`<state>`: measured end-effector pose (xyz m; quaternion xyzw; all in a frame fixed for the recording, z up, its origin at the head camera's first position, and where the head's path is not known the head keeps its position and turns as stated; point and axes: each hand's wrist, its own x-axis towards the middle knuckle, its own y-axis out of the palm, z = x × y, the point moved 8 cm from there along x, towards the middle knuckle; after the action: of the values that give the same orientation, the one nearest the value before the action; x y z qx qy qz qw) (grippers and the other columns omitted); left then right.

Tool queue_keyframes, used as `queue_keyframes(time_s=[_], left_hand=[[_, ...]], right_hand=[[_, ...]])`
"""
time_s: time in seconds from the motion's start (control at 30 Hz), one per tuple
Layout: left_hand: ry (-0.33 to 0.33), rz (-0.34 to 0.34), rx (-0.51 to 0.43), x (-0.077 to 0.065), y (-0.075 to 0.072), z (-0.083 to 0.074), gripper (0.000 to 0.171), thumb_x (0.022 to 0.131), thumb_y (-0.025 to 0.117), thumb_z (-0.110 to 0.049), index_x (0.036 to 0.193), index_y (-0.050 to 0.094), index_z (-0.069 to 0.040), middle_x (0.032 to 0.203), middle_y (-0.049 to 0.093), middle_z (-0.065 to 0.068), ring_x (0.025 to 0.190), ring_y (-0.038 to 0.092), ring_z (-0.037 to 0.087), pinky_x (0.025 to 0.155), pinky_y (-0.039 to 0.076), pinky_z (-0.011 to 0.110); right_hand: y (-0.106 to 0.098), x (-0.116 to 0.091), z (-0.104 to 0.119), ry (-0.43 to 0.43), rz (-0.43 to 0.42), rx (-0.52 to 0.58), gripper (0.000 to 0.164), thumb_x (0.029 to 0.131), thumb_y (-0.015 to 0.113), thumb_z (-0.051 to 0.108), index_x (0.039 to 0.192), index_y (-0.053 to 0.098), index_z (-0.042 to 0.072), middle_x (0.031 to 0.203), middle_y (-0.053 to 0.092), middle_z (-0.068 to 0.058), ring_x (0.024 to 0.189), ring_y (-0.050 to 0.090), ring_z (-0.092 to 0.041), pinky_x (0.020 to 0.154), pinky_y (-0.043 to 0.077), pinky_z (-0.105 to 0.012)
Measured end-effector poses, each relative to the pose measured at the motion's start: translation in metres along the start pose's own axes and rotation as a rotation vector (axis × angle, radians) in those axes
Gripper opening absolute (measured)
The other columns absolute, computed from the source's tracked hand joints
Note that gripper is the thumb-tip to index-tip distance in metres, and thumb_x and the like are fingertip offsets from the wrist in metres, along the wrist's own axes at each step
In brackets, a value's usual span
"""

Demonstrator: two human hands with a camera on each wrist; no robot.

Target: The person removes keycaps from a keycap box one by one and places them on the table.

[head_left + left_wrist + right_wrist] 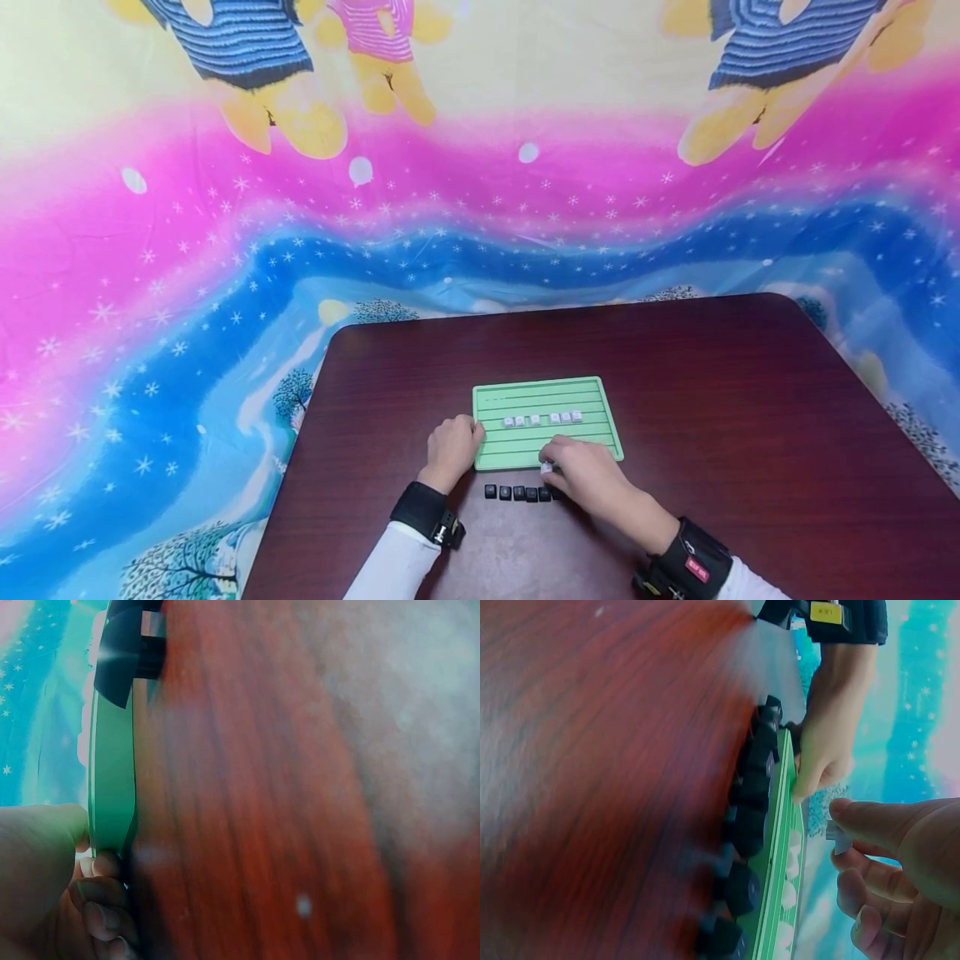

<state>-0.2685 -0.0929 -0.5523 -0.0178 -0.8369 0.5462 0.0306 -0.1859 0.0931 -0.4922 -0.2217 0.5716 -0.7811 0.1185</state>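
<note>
A green ridged tray [536, 452] with a raised rim lies on the table. Along one of its grooves stand several white keycaps [566, 417], with gaps between some of them. At the tray's left edge, my left hand [452, 450] grips the rim, thumb above and fingers curled at the side [105, 919]. My right hand [592, 477] pinches a white keycap [839, 836] between thumb and forefinger, over the tray's near edge. In front of the tray runs a row of black keycaps [519, 492]; the right hand partly hides its right end.
The dark wooden table [720, 375] extends to both sides of the tray and behind it. A printed cloth [480, 183] with bears and snowflakes hangs behind the table. Black straps with small devices [686, 562] are worn on both wrists.
</note>
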Motion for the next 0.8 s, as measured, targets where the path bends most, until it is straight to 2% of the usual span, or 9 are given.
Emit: queue_keyframes(time_s=[0.23, 0.53, 0.8], left_hand=[[-0.007, 0.009, 0.0, 0.0, 0.0, 0.0, 0.047, 0.098, 0.056, -0.024, 0.056, 0.036, -0.019, 0.052, 0.028, -0.006, 0.046, 0.033, 0.014, 0.046, 0.026, 0.029], [-0.006, 0.002, 0.0, -0.001, 0.0, 0.0, 0.047, 0.098, 0.056, -0.024, 0.056, 0.036, -0.019, 0.052, 0.027, -0.007, 0.045, 0.031, 0.013, 0.045, 0.024, 0.028], [-0.012, 0.011, -0.004, 0.001, 0.0, 0.001, 0.046, 0.098, 0.056, -0.024, 0.056, 0.037, -0.019, 0.052, 0.029, -0.006, 0.046, 0.036, 0.015, 0.046, 0.027, 0.03]], right_hand=[[0.005, 0.0, 0.014, -0.031, -0.003, 0.044, 0.015, 0.082, 0.082, 0.026, 0.092, 0.073, 0.02, 0.085, 0.065, 0.011, 0.069, 0.062, -0.006, 0.055, 0.044, -0.023], [0.013, 0.003, 0.031, -0.065, 0.032, 0.068, 0.015, 0.085, 0.08, 0.026, 0.098, 0.075, 0.019, 0.089, 0.067, 0.009, 0.075, 0.065, -0.007, 0.059, 0.048, -0.025], [0.017, 0.002, 0.046, -0.117, 0.022, 0.062, 0.015, 0.084, 0.08, 0.024, 0.097, 0.073, 0.019, 0.091, 0.068, 0.007, 0.076, 0.066, -0.008, 0.06, 0.05, -0.025]])
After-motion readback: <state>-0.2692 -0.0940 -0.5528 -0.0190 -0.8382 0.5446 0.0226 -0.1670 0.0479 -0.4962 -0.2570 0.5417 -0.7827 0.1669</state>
